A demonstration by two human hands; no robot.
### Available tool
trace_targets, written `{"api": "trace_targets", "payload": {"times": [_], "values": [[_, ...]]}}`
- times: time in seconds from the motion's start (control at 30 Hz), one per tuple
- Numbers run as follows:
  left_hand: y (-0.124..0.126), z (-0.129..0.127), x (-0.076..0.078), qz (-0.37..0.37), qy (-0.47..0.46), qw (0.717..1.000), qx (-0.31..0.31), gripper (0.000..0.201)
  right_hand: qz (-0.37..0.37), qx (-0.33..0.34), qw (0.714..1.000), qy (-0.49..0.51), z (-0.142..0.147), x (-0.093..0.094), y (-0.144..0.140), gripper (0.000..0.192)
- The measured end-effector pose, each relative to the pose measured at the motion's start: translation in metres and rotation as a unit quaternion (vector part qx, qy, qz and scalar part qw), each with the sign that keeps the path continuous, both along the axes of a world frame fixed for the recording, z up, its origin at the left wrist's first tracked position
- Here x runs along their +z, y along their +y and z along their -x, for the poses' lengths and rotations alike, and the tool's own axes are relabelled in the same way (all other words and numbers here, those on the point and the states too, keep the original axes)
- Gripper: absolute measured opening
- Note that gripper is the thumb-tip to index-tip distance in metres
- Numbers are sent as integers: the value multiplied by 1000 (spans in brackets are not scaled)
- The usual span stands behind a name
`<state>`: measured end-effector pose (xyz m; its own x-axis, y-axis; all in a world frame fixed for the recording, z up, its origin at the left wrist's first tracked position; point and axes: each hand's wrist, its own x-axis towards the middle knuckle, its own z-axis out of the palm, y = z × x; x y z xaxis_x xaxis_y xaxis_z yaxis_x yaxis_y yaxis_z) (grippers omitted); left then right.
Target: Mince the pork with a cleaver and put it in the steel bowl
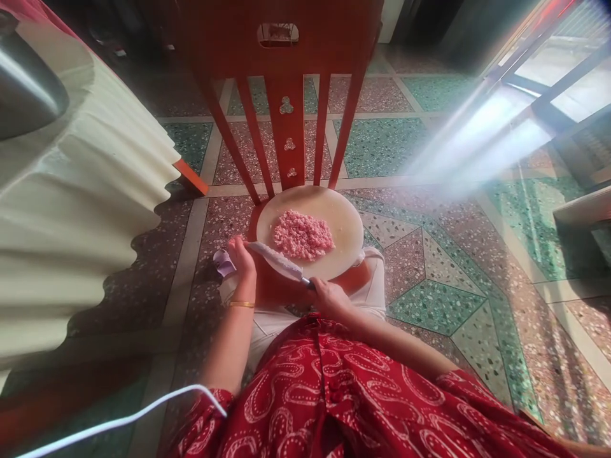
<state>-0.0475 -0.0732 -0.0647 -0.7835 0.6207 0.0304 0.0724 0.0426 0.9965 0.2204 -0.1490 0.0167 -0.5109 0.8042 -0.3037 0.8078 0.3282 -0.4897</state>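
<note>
Across a floor (386, 146) of speckled green and brownish tiles, a pale cloth (90, 210) hangs in folds at the left, and a reddish wooden chair (229, 38) faces the seated person, its slatted back at the far side. Red patterned clothing (358, 375) fills the near foreground. From its sleeves both bare forearms reach inward: the left rises steeply along the near left of the seat, while the right lies flatter, slanting in from the lower right with its elbow out wide. On the seat rests a round, pale board (346, 222), and the pink mince (304, 235) lies on it in a loose, flattened heap, left of its middle. The right hand (331, 298) is wrapped round the handle of a knife (277, 259), just off the near rim, its wrist close to the body. The blade, smeared with bits, slopes across that rim up toward the left hand (242, 256), which is raised beside the tip; whether its fingers pinch, touch or merely near the metal cannot be told. Below that hand, a thin gold bangle (242, 304) circles the wrist.
</note>
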Motion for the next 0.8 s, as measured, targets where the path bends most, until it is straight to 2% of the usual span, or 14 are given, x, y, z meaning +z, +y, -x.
{"api": "trace_targets", "payload": {"times": [0.07,0.13,0.3,0.43,0.57,0.67,0.8], "values": [[-6,3,-5,79,67,994,17,21,-3,11,999,-34,8,-5,-6,20],[-12,2,-12,130,109,986,0,23,-6,16,998,-56,13,-8,-9,20],[-17,0,-32,156,149,975,-59,22,-8,31,996,-82,21,-18,-10,21],[-6,-1,-35,173,160,970,-66,27,-5,24,995,-94,22,-19,-5,21],[23,-11,-24,178,161,966,-100,33,-14,-5,995,-100,17,-15,12,24],[53,-23,-7,169,171,960,-144,36,-15,-35,996,-85,7,-8,27,27],[96,-45,16,111,215,951,-191,35,-42,-87,995,-24,-15,2,47,32]]}}
